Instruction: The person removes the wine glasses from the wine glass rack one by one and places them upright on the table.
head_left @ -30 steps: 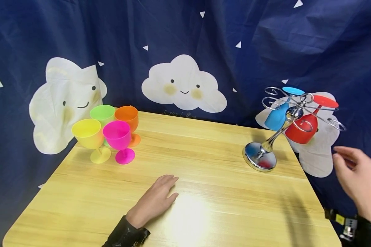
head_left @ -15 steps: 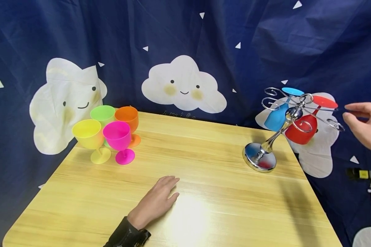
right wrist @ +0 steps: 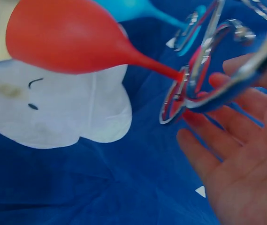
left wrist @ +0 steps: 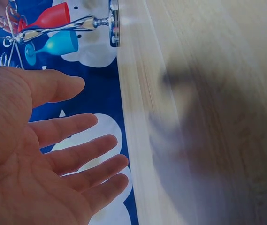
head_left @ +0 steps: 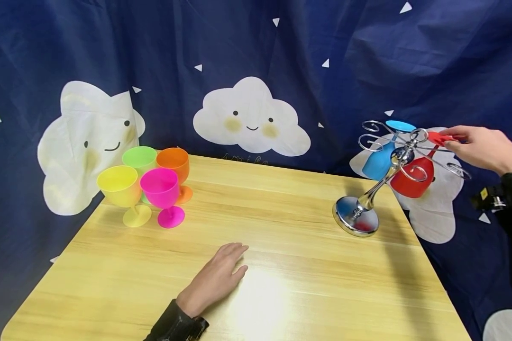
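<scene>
My right hand (head_left: 486,146) pinches the foot of a red plastic goblet (head_left: 415,179), thumb and fingers at its rim. That goblet hangs upside down, its stem in a curled wire arm of the chrome glass rack (head_left: 369,200). In the right wrist view the fingers (right wrist: 217,136) reach behind the red foot, beside the wire loop. A blue goblet (head_left: 379,163) hangs inverted on the rack's far side. My left hand (head_left: 216,279) is at the front middle of the table, fingers extended and holding nothing; its palm (left wrist: 34,173) shows in the left wrist view.
Yellow (head_left: 120,187), green (head_left: 139,158), orange (head_left: 173,161) and magenta (head_left: 160,188) goblets stand upright, grouped at the back left of the wooden table (head_left: 281,213). The rack is near the right edge. A dark blue cloud-print curtain (head_left: 166,42) hangs behind.
My right hand has risen from beside the table's right edge, then moved left to the red goblet's foot and taken hold of it. The left hand has stayed in place.
</scene>
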Tool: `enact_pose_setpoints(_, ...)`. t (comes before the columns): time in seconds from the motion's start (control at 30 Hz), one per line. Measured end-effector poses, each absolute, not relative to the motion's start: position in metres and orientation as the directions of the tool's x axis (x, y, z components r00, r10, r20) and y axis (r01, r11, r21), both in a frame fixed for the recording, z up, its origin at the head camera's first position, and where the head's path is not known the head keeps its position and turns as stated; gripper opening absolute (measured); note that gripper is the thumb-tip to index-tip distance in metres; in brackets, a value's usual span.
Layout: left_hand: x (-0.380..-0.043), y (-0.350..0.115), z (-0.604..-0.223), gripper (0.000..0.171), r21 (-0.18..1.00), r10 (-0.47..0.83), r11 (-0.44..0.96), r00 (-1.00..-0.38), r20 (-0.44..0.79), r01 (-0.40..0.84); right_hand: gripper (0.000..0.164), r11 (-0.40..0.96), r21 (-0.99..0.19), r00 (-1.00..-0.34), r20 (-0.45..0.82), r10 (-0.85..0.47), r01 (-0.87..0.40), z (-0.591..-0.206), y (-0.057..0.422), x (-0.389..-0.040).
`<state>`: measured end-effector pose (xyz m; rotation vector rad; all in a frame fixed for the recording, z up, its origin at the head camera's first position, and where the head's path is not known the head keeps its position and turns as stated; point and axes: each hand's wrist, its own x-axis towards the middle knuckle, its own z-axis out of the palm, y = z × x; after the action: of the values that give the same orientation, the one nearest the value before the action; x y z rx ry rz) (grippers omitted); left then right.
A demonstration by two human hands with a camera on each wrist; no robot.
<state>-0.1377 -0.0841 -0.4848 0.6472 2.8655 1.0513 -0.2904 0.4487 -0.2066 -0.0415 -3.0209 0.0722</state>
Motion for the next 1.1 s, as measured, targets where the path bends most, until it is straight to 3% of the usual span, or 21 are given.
enact_pose_setpoints(0.17, -0.137, -0.084, -0.486, 0.047, 0.630, 0.373, 0.689, -0.920, 0.118, 0.359, 0.047, 0.999, -0.047, -0.998, 0.056, 0.007, 0.005, -0.205, 0.451, -0.304)
enact_pose_setpoints(0.47, -0.135, -0.084, -0.487, 0.047, 0.639, 0.350, 0.695, -0.931, 0.102, 0.331, 0.063, 0.998, -0.061, -0.999, -0.050, -0.007, -0.004, -0.198, 0.456, -0.315)
enact_pose_setpoints(0.83, -0.135, -0.084, -0.488, 0.046, 0.638, 0.355, 0.694, -0.929, 0.102, 0.335, 0.038, 1.000, -0.002, -0.999, 0.051, -0.005, -0.005, -0.206, 0.466, -0.308)
enact_pose_setpoints(1.1, -0.135, -0.082, -0.491, 0.047, 0.639, 0.359, 0.695, -0.929, 0.091, 0.331, 0.032, 0.992, 0.109, -0.992, 0.103, -0.068, -0.056, -0.207, 0.462, -0.298)
